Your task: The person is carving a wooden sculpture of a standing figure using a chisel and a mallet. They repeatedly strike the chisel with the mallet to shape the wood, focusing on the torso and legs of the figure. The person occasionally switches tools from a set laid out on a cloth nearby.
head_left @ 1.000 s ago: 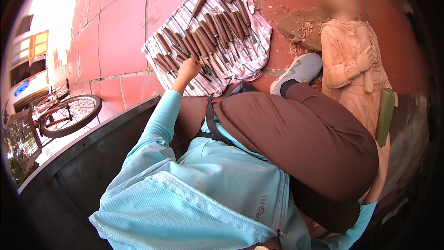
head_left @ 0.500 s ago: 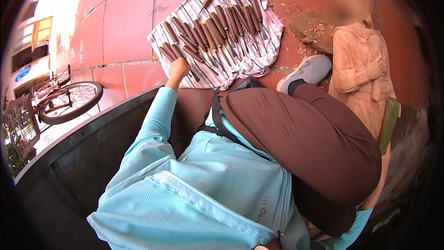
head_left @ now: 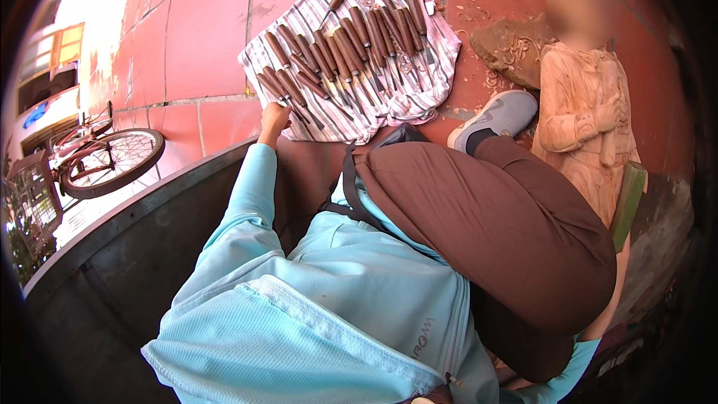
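Observation:
My left hand (head_left: 275, 118) is at the near left edge of a striped cloth (head_left: 355, 129), its fingers closed on the edge. Rows of carving chisels with brown wooden handles (head_left: 345, 51) lie on this cloth, several of them just beyond my fingers. On the right, a carved wooden figure (head_left: 580, 97) leans beside my leg, arms folded over its chest. Against its lower part rests a green bar (head_left: 630, 198). My bare right forearm (head_left: 619, 284) rises behind my thigh towards the bar. The fingers of that hand are hidden.
A flat brown stone (head_left: 508, 51) with wood shavings lies by the figure's shoulder, near my grey shoe (head_left: 499, 114). A dark metal-edged panel (head_left: 149, 217) stands along my left. Beyond it is a bicycle (head_left: 112, 163). Red tiles (head_left: 209, 37) cover the floor.
My left hand has moved from the lower chisel handles a little left and nearer to me, onto the cloth's edge. The carved figure's head shows more fully in view.

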The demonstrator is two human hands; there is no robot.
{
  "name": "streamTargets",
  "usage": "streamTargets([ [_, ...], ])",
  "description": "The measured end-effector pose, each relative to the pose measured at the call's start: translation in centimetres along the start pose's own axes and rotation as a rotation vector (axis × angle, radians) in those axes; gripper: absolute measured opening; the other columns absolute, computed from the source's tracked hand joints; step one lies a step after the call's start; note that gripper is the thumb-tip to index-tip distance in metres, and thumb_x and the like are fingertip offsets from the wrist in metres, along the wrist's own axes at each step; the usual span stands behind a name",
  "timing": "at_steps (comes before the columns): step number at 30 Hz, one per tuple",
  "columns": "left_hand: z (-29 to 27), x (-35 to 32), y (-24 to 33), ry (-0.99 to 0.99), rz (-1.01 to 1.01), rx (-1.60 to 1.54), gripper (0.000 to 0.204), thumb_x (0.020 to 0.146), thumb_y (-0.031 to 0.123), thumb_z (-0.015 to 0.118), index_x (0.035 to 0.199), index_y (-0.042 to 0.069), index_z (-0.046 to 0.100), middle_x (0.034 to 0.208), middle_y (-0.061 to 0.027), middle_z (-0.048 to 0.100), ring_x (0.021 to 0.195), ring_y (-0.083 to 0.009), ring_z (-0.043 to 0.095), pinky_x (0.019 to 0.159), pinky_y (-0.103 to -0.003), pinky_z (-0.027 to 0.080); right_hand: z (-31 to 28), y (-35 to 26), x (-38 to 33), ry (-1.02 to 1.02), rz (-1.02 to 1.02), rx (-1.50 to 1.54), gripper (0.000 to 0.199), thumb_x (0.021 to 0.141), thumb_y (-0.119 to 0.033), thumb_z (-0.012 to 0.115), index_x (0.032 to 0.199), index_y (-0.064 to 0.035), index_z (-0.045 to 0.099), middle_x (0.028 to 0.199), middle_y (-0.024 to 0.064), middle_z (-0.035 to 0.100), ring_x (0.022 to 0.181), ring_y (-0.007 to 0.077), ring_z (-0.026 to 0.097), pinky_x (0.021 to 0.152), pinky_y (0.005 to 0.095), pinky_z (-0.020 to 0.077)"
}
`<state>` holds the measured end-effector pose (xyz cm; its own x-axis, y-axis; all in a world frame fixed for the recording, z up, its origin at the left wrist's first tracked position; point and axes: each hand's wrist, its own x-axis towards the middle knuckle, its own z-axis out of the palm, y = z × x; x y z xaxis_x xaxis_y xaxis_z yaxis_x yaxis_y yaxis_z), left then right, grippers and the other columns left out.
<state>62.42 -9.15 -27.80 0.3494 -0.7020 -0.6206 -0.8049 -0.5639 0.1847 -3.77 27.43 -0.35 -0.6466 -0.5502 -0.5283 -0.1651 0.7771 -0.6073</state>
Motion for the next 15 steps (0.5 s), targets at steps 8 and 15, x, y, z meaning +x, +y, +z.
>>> streamTargets([
  [8,1.6,-0.6,-0.9,0.027,0.022,-0.066,0.031,0.079,0.025,0.067,0.076,-0.005,0.067,0.065,-0.0119,0.066,0.055,-0.0209,0.066,0.055,-0.032,0.053,0.4,-0.5,0.0,0.004,-0.002,-0.007,0.058,0.087,-0.015,0.066,0.137,-0.0012,0.04,0.11,0.0043,0.052,0.093,0.0132,0.048,0.088,0.0247,0.0387],
  [15,2.3,-1.0,0.2,-0.006,0.136,0.018,0.024,0.075,0.021,0.066,0.078,-0.003,0.065,0.064,-0.0125,0.064,0.055,-0.0215,0.064,0.054,-0.035,0.052,-0.1,-0.1,0.1,-0.018,-0.014,-0.016,0.056,0.086,-0.016,0.067,0.135,-0.001,0.042,0.107,0.0042,0.052,0.092,0.013,0.047,0.086,0.0241,0.0386],
])
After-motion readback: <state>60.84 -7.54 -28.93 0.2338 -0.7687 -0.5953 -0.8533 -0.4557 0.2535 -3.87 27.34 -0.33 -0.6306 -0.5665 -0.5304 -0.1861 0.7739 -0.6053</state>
